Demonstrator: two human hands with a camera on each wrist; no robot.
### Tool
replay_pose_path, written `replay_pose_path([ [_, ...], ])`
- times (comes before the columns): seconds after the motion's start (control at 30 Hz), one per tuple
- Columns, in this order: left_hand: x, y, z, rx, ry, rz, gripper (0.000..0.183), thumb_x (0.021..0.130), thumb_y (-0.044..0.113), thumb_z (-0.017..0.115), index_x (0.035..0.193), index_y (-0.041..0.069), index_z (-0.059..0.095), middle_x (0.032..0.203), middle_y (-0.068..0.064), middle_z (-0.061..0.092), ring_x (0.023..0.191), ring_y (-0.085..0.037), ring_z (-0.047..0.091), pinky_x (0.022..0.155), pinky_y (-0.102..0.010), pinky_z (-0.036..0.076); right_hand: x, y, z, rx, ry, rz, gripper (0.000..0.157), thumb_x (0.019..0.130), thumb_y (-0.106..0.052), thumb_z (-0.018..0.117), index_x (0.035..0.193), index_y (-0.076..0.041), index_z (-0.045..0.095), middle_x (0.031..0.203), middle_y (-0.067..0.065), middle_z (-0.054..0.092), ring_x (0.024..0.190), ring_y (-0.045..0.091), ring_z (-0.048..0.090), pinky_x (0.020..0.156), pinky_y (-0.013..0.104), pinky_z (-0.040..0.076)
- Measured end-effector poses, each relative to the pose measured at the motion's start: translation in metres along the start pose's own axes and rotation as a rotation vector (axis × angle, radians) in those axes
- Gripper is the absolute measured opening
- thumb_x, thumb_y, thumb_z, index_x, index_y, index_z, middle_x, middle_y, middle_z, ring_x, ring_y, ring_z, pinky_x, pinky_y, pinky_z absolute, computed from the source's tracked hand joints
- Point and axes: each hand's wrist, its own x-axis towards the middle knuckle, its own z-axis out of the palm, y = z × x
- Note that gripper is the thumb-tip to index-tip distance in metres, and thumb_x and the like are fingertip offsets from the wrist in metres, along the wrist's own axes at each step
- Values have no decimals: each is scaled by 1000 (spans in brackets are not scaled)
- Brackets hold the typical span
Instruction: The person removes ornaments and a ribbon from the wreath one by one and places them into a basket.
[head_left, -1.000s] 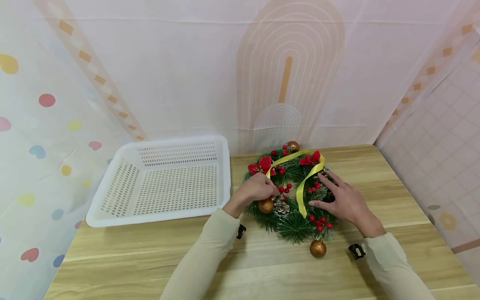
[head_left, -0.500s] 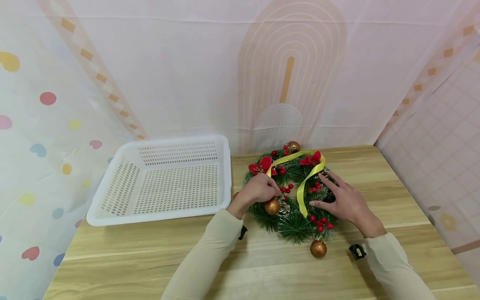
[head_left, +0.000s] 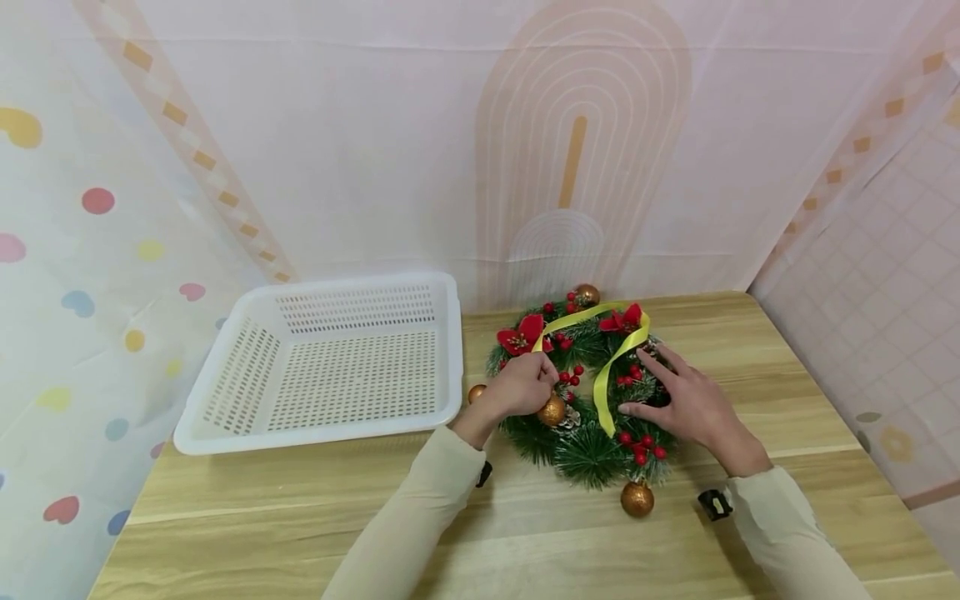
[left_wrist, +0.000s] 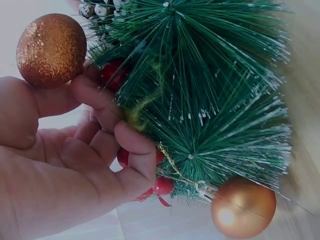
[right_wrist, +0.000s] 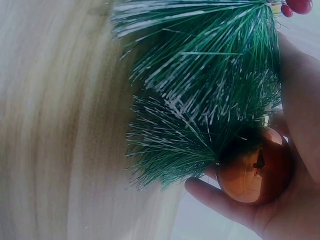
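Note:
A green Christmas wreath (head_left: 588, 454) lies on the wooden table, with red berries, pine cones and red flowers (head_left: 522, 336) on it. My left hand (head_left: 517, 386) is over its left side, fingers curled, pinching a glittery copper bauble (left_wrist: 51, 50) near its top; the exact grip point is partly hidden. Below those fingers in the left wrist view is a smooth gold bauble (left_wrist: 243, 207). My right hand (head_left: 693, 404) rests on the wreath's right side with fingers spread. A shiny copper bauble (right_wrist: 255, 170) sits against its palm side. Yellow ribbon (head_left: 602, 396) drapes across the wreath.
A white perforated plastic basket (head_left: 322, 429) stands left of the wreath, with nothing visible inside. Another copper bauble (head_left: 637, 499) sticks out at the wreath's near edge. Behind the table (head_left: 285, 517) hangs a patterned cloth (head_left: 375, 167).
My left hand has shifted slightly, and the glittery bauble has moved a little to the right. A bauble left of that wrist has come into view. The right hand stays put.

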Motion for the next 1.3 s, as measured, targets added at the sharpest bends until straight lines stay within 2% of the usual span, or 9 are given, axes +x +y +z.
replay_pose_path([
  [0.2,0,2,-1,-45,41,-27,21,101,11,46,103,7,67,114,-8,66,82,-20,59,70,-31,47,-1,0,2,-3,0,-9,89,85,-63,65,151,-9,40,154,27,31,114,55,55,77,58,51],
  [0.33,1,2,-3,-75,46,-49,26,98,9,46,84,7,67,123,-8,67,78,-21,59,71,-31,46,-1,0,3,8,0,-7,89,85,-63,65,151,-9,40,155,27,31,117,56,52,83,62,49],
  [0.43,2,1,-3,-113,33,-53,33,97,7,42,67,9,57,124,-9,67,55,-17,41,61,-31,36,-1,0,3,18,-2,-3,89,86,-63,65,152,-9,39,155,27,30,120,57,50,87,64,46],
  [0.57,3,-1,-4,-147,30,-56,37,96,7,40,62,11,52,124,-10,67,48,-15,27,57,-30,31,-1,1,3,13,-4,-2,90,85,-63,65,152,-9,39,155,27,30,120,57,50,86,64,47],
  [0.67,2,-2,-4,-124,41,-40,39,95,5,40,57,13,47,92,-7,68,49,-14,20,54,-30,26,-1,1,3,11,-4,-1,90,86,-64,65,152,-9,39,155,27,30,120,57,50,85,63,47],
  [0.77,0,1,-3,-53,68,-8,42,91,-2,42,52,15,35,58,1,39,51,-13,12,51,-29,19,-1,2,3,14,-3,0,89,86,-63,65,152,-9,39,155,27,30,121,56,50,85,63,48],
  [0.83,0,5,-1,68,103,37,39,88,-4,44,57,15,30,55,2,19,52,-12,10,49,-28,16,-1,2,3,13,-1,-2,89,86,-63,65,152,-9,39,155,27,30,120,56,50,85,63,48],
  [1.0,2,15,2,244,183,87,24,93,0,48,73,12,42,55,5,31,46,-10,23,44,-25,23,-1,2,3,8,-2,-2,89,86,-63,65,152,-9,39,155,27,30,119,56,51,83,62,48],
  [1.3,1,10,0,-13,69,75,18,106,14,37,101,8,54,81,-8,55,56,-16,41,60,-29,37,0,2,3,12,-7,7,90,86,-64,65,152,-9,38,156,26,29,120,56,51,83,62,49],
])
